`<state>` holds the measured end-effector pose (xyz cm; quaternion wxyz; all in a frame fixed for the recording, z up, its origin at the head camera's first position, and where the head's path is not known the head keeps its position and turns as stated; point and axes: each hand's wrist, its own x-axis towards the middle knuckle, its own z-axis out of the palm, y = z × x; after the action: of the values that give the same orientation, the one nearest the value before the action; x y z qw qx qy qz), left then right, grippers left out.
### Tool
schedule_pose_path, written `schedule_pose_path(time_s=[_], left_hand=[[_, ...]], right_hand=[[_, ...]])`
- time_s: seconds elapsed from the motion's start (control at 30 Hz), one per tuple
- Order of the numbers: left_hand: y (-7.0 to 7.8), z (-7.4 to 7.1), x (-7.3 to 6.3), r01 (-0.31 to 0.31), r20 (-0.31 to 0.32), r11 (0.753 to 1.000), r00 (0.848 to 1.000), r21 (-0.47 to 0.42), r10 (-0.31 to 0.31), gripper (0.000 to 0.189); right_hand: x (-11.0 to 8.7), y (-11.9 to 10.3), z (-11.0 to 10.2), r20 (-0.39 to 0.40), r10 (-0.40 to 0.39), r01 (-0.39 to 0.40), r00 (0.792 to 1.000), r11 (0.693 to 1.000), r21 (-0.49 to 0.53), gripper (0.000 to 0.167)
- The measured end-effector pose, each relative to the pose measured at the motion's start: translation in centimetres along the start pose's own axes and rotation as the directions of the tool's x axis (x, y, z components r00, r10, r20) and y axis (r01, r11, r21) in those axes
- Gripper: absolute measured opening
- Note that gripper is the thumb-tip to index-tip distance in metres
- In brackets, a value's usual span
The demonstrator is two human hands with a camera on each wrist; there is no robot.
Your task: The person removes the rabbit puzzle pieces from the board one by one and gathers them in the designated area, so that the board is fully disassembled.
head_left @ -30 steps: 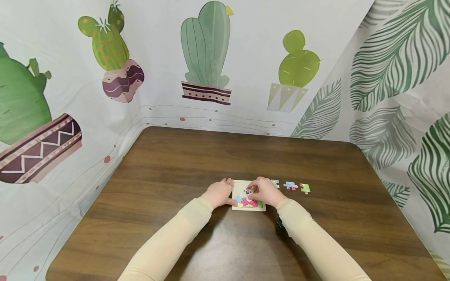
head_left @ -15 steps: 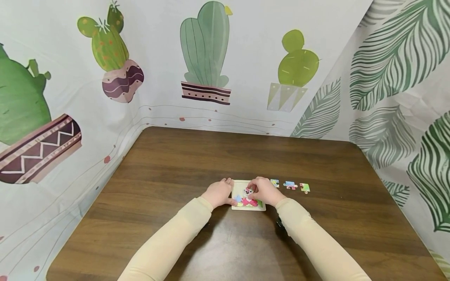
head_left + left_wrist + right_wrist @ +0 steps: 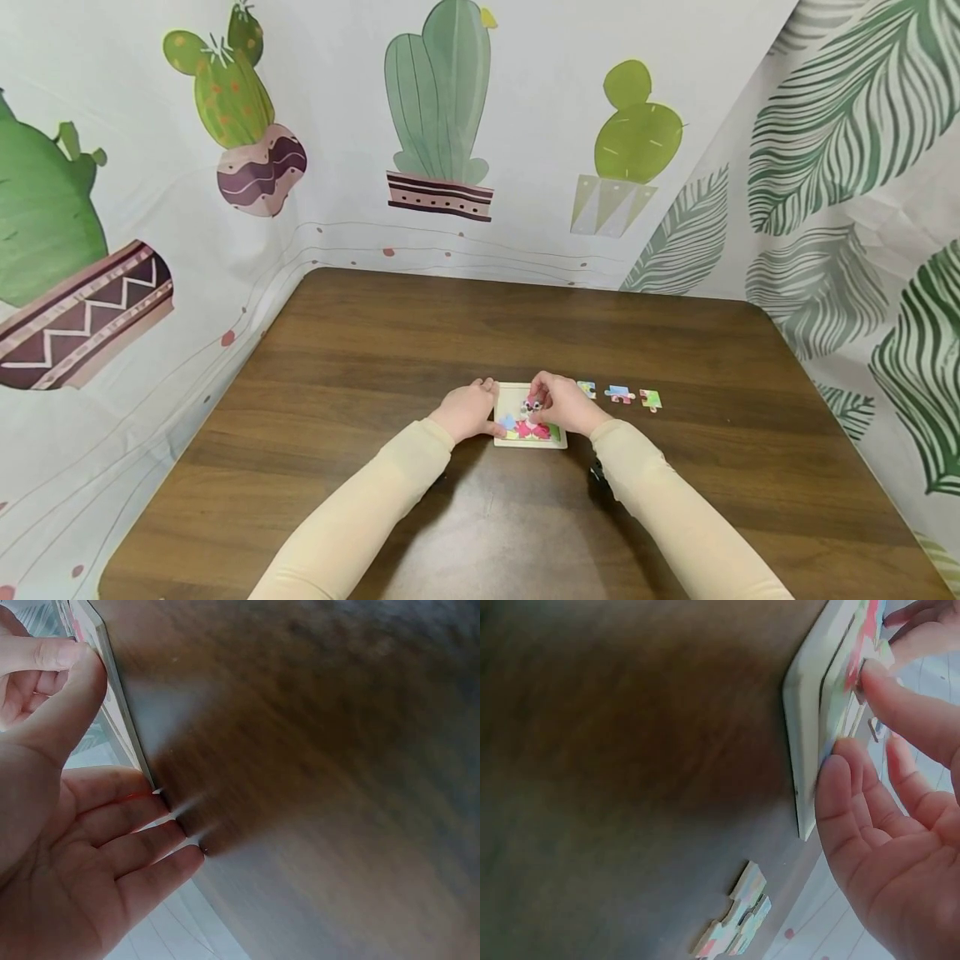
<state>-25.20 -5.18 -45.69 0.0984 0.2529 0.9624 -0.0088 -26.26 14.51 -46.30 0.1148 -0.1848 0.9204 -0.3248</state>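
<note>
1. While lying flat on the wood-grain table (image 3: 450, 333), between both hands: shallow jigsaw tray (image 3: 531, 444), nearly square, hence without a telling long axis.
2. At the tray's left edge, left hand (image 3: 468, 412): fingers fairly straight along the rim, thumb spread apart toward the near side, apparently pinching nothing.
3. Over the tray's middle, from the right, right hand (image 3: 567, 405): pinches the cartoon-face piece (image 3: 533, 403) between thumb and fingers.
4. Governing relation, as judged: cartoon-face piece directly beyond the magenta piece (image 3: 533, 431) of the near row; right hand nearer. Cannot tell contact from slight clearance.
5. Left of the cartoon-face piece: bare tray floor.
6. Beyond the right hand's outer side: three loose jigsaw pieces (image 3: 619, 394), in a row.
</note>
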Motion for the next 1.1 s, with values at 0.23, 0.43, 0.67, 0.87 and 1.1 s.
schedule_pose_path(time_s=[0.23, 0.43, 0.67, 0.87, 1.1], left_hand=[[0.09, 0.03, 0.01, 0.003, 0.006, 1.000, 1.000, -0.002, -0.003, 0.088], [0.09, 0.07, 0.11, 0.007, 0.015, 1.000, 1.000, -0.001, -0.007, 0.088], [0.00, 0.06, 0.06, 0.007, 0.006, 1.000, 1.000, 0.001, -0.007, 0.088], [0.01, 0.04, -0.03, 0.006, 0.001, 1.000, 1.000, -0.010, -0.006, 0.088], [0.06, -0.15, -0.21, 0.004, 0.005, 1.000, 1.000, -0.016, -0.004, 0.088]], right_hand=[[-0.21, 0.12, -0.06, 0.017, 0.029, -0.030, 0.999, 0.998, 0.053, 0.032], [-0.29, 0.22, -0.18, 0.022, 0.033, -0.035, 0.999, 0.992, 0.117, 0.025], [-0.37, 0.35, -0.34, 0.034, 0.020, -0.025, 0.999, 0.985, 0.171, 0.018], [-0.28, 0.54, -0.37, 0.023, 0.040, -0.044, 0.999, 0.972, 0.231, 0.010], [-0.36, 0.77, -0.78, 0.029, 0.073, -0.079, 0.997, 0.933, 0.351, 0.014]])
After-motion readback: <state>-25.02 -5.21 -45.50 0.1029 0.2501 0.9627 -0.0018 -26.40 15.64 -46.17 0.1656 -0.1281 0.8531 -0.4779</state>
